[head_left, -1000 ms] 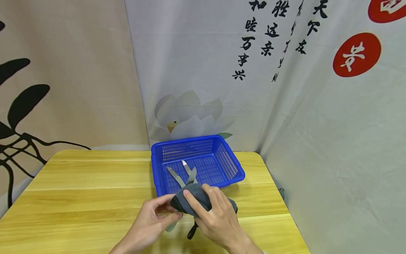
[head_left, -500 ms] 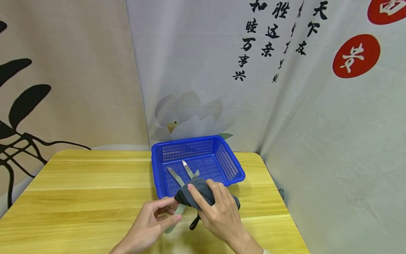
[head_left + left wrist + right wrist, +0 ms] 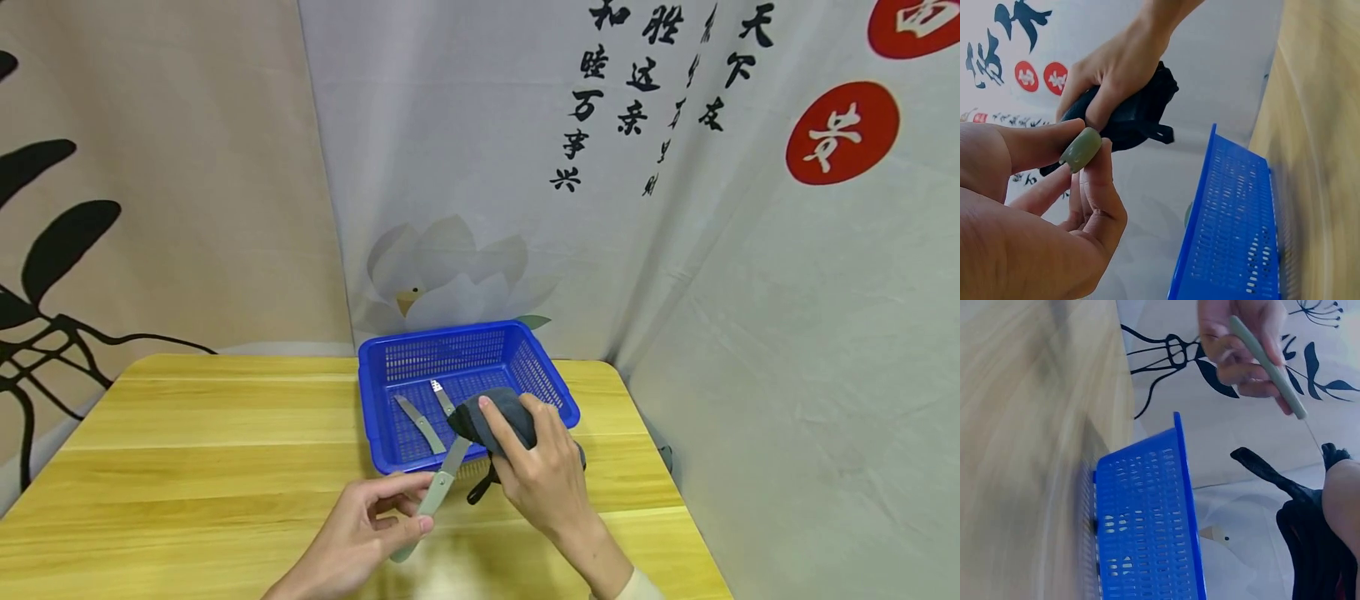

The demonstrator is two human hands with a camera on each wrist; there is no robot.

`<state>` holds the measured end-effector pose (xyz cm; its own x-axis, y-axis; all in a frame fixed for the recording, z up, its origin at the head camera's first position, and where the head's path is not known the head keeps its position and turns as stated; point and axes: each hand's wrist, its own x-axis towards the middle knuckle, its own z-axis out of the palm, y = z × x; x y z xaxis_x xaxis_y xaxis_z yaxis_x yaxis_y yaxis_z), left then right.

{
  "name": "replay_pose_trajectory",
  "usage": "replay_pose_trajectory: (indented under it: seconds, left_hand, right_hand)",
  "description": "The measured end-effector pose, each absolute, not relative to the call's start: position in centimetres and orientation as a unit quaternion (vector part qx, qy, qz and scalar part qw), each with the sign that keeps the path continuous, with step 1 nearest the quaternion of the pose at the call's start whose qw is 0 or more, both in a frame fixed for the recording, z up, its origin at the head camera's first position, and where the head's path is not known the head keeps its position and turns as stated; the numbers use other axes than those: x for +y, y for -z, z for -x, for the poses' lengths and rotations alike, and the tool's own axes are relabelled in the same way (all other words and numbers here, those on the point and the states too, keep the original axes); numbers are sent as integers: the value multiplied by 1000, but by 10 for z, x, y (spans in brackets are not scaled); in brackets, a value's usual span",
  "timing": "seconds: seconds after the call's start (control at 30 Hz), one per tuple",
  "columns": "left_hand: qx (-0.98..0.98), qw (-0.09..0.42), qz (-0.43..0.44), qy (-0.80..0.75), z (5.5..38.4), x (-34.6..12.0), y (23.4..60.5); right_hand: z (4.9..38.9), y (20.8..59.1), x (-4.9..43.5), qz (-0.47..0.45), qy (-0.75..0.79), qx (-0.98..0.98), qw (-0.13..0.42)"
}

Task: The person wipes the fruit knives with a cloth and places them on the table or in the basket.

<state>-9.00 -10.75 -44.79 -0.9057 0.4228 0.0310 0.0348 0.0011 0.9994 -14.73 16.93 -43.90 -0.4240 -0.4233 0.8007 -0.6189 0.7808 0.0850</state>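
Observation:
In the head view my left hand pinches the pale green handle of a knife between thumb and fingers. Its blade points up and to the right, its tip hidden at a dark grey cloth with black edging and a hanging loop. My right hand grips that bunched cloth, above the basket's front rim. The left wrist view shows the butt of the knife handle between my fingertips. In the right wrist view a thin strip of blade runs from the handle to the cloth.
A blue perforated basket stands on the wooden table, just beyond my hands. Inside it lie a green-handled knife and a similar utensil with holes near its tip, partly hidden by the cloth. A printed curtain hangs behind.
My right hand has slid the cloth up and to the right along the blade towards its tip, uncovering the blade near the handle. My left hand has barely moved.

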Motion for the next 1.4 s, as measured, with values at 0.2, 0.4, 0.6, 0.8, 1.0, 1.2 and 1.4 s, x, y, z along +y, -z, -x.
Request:
replay_pose_trajectory:
  seconds: [0.2,0.4,0.6,0.8,1.0,1.2,1.4]
  left_hand:
    - [705,127,-140,-684,89,-106,448]
    - [719,106,-116,-677,89,-105,444]
    - [719,101,-130,-675,88,-103,441]
    - [714,101,-141,-679,88,-104,441]
    - [707,109,-145,-683,89,-105,442]
    - [700,107,-174,-684,88,-106,444]
    - [693,109,-197,-684,89,-106,444]
  right_hand:
    - [138,440,171,-312,-141,-828,444]
    - [122,447,158,-383,-112,-803,442]
    - [116,451,150,-408,-95,-792,445]
    - [116,450,151,-398,-97,-806,427]
    - [121,446,156,-383,-93,-812,431]
    - [129,442,163,-369,-96,-816,435]
    - [139,441,168,-352,-104,-818,442]
